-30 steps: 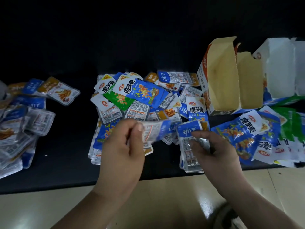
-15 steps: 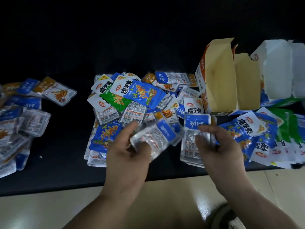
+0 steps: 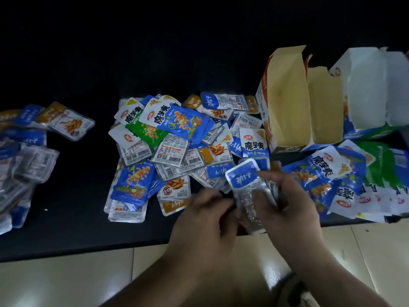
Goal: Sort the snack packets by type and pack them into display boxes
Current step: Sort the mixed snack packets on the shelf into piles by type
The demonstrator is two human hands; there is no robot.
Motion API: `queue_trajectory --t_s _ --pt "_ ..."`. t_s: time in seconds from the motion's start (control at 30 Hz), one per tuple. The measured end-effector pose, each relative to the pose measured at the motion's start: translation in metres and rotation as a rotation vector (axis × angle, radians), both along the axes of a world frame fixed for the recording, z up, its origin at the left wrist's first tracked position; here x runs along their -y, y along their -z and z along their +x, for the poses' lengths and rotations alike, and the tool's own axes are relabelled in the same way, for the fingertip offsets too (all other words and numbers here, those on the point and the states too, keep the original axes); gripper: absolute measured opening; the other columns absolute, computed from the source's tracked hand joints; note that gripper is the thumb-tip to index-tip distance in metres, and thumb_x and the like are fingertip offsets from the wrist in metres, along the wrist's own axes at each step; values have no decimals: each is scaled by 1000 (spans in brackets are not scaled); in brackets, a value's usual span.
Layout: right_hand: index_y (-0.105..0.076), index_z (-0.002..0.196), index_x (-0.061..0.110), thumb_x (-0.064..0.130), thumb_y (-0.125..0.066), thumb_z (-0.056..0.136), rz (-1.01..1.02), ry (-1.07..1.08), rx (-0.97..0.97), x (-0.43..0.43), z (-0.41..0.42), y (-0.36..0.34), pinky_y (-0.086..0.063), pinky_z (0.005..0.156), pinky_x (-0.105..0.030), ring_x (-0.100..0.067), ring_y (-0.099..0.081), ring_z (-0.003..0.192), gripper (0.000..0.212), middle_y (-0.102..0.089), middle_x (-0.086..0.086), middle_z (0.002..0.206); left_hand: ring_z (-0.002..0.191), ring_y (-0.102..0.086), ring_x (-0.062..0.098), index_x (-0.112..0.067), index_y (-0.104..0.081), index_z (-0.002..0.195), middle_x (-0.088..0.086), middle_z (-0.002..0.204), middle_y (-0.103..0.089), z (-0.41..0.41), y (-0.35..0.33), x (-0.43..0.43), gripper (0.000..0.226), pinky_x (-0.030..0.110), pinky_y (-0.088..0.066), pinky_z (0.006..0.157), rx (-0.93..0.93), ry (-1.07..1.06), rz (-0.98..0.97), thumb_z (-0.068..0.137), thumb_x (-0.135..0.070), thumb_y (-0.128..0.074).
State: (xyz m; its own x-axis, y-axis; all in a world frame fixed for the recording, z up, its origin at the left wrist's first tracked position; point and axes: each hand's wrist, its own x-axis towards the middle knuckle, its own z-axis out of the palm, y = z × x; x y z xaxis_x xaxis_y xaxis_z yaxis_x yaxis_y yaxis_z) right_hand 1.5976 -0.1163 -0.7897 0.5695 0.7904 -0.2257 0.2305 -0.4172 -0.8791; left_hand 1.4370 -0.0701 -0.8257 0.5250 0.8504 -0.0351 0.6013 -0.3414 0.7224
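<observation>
Blue-topped clear plastic snack packets sit stacked in the curled fingers of the right hand, long axis pointing away from the person. The left hand meets their near-left edge; whether it grips them is unclear. The open tan cardboard display box stands beyond the grip to the right, nearer the right hand.

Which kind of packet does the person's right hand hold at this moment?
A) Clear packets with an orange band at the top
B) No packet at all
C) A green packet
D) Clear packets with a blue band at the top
D: the right hand grips a stack of packets, and the top one shows a blue band above a clear body. The left hand meets the stack at its lower left edge.
</observation>
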Motion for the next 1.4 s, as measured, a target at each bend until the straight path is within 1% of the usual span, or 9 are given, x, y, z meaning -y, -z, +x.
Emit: queue_trajectory --t_s 0.17,0.27,0.37,0.57,0.77,0.87,0.97,1.2,1.4 --pt "-68 106 35 10 -71 93 -11 76 5 9 21 6 -42 52 -7 -1 -57 54 28 -64 15 68 145 -38 31 -17 -51 147 6 158 -41 3 25 -20 63 51 -45 112 -426 117 283 93 -46 -60" --pt "-74 104 35 12 -70 94 -18 86 11 12 31 12 -39 49 -10 -5 -50 48 25 -56 14 59 149 -37 37 -8 -56 145 13 163 -37 10 38 -5 65 60 -36 118 -533 139 307 96 -48 -42" --pt "-74 106 38 19 -70 94 -47 109 21 11 38 19 -41 58 -18 -2 -52 52 23 -57 12 69 144 -43 37 -8 -63 138 11 159 -45 6 39 11 61 65 -34 116 -562 176 363 95 -47 -44" --pt "-74 112 36 23 -70 94 -87 83 67 9 37 29 -39 59 -17 -4 -56 60 23 -64 2 85 135 -52 30 -18 -75 112 1 138 -61 -4 25 17 36 59 -34 115 -406 208 458 92 -44 -59" --pt "-73 116 33 23 -72 92 -94 49 138 9 36 37 -44 73 -22 -10 -62 81 26 -69 1 103 149 -40 36 -12 -55 147 17 157 -47 6 31 -9 64 54 -37 119 -493 133 373 98 -52 -49" --pt "-73 113 35 24 -79 87 -98 25 184 7 39 38 -41 75 -6 -9 -64 96 29 -68 6 110 150 -40 32 -14 -62 142 14 157 -49 5 41 12 58 54 -40 117 -429 164 372 99 -51 -46" --pt "-73 116 33 19 -80 86 -97 12 231 8 42 37 -40 78 -9 -15 -63 103 34 -66 7 113 151 -40 26 -21 -66 136 6 158 -49 -1 42 20 46 52 -45 114 -332 195 369 103 -46 -45" --pt "-73 115 27 11 -80 85 191 8 426 12 35 16 -36 80 2 3 -58 96 34 -60 5 109 138 -54 24 -24 -72 106 1 136 -64 6 40 -3 27 52 -49 108 -239 152 362 100 -38 -50" --pt "-74 114 23 13 -80 86 143 -152 312 8 5 38 -37 82 1 5 -59 100 31 -64 8 108 148 -42 24 -23 -75 111 0 151 -53 -2 35 -2 23 49 -46 112 -23 80 186 95 -22 -58"
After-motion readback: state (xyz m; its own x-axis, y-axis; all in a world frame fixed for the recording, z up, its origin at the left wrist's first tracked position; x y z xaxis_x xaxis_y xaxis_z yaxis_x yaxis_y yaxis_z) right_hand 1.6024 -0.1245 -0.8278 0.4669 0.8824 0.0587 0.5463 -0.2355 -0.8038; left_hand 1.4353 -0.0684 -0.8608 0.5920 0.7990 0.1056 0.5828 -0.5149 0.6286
